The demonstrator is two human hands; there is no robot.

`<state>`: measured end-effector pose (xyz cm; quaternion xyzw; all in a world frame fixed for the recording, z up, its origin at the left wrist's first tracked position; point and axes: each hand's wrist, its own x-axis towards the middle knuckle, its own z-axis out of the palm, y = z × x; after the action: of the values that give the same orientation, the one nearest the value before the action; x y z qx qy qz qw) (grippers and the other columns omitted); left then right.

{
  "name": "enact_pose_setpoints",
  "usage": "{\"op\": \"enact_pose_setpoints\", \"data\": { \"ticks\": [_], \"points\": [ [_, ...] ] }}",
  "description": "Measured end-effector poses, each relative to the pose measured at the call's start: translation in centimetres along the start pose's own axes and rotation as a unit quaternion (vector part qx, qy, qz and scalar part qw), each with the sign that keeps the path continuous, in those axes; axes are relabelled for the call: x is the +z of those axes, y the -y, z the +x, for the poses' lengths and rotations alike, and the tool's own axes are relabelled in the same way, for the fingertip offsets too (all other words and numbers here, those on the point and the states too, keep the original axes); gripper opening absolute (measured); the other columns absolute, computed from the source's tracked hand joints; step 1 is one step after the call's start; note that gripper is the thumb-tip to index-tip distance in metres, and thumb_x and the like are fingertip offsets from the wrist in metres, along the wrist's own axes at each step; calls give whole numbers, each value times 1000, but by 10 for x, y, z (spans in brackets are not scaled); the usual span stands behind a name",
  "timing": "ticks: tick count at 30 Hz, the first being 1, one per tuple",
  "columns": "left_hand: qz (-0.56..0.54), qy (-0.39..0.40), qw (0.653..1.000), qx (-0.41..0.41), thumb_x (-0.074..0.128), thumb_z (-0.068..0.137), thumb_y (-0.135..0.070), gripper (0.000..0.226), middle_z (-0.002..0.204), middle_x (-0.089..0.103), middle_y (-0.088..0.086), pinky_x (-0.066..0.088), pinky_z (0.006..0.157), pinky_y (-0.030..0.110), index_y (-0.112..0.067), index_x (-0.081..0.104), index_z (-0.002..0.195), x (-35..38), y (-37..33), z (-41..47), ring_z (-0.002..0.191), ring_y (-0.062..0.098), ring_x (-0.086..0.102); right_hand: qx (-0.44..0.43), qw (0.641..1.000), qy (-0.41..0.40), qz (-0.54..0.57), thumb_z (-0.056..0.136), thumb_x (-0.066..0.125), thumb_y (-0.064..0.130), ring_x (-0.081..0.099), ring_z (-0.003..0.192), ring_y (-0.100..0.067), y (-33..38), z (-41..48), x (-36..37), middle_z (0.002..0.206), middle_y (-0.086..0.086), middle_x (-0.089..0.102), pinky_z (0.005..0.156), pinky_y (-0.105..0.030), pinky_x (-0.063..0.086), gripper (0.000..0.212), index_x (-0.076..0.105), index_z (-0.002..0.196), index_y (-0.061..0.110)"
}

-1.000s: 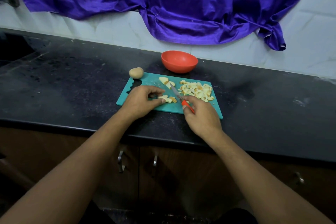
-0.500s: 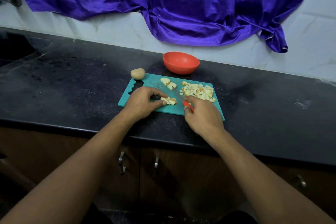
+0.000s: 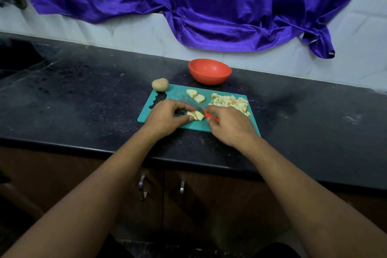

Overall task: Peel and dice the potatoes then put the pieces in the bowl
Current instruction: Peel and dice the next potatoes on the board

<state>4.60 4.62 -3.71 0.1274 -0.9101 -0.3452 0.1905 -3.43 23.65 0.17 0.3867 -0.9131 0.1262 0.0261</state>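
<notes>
Bench [image 3: 83, 94], black stone: carried everything listed below.
Purple cloth [image 3: 209, 6]: hung over the tiled wall behind the bench's back edge, likely as a backdrop.
Cutting board [image 3: 176, 92], teal: lay near the bench's front edge, within easy reach of both arms.
Left hand [image 3: 165, 118]: curled over a few potato slices [image 3: 195, 115] near the board's front edge, pinning them for the cut.
Right hand [image 3: 230, 125]: gripped the knife [image 3: 210, 116] by its orange handle, blade angled across those slices.
Bowl [image 3: 210, 71], orange-red: stood just beyond the board's far edge, showed nothing inside, probably parked close for the transfer.
Diced potato [image 3: 230, 101]: heaped at the board's far right corner, clear of the cutting spot.
Whole potato [image 3: 160, 84]: sat unpeeled at the board's far left corner, waiting its turn.
Two thick slices [image 3: 195, 95]: lay by the board's far edge, queued for dicing.
Found no brand, label or writing.
</notes>
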Motion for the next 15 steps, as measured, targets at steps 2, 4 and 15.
{"op": "enact_pose_setpoints", "data": {
  "ticks": [2, 4, 15],
  "points": [
    [4, 2, 1000, 3, 79, 87, -38, 35, 119, 70, -19, 52, 99, 37, -39, 72, 122, 0, -1, 0, 108, 1, 60, 21, 999, -21, 16, 104, 49, 36, 62, 96, -20, -4, -3, 2, 125, 0, 69, 74, -35, 47, 42, 54, 145, 39],
    [9, 12, 1000, 10, 79, 87, -39, 41, 123, 69, -21, 52, 98, 38, -41, 69, 127, 1, -1, 1, 107, 2, 60, 45, 998, -36, 35, 104, 50, 37, 57, 82, -16, -5, -7, 4, 117, 2, 70, 67, -32, 41, 42, 54, 145, 40],
    [41, -24, 999, 20, 77, 86, -44, 17, 78, 63, -24, 38, 63, 28, -45, 77, 103, 11, -9, 8, 72, 0, 55, 97, 994, -8, 57, 100, 54, 29, 65, 90, -21, 22, -15, -12, 109, 2, 70, 68, -34, 49, 38, 63, 136, 34]
  ]
}}
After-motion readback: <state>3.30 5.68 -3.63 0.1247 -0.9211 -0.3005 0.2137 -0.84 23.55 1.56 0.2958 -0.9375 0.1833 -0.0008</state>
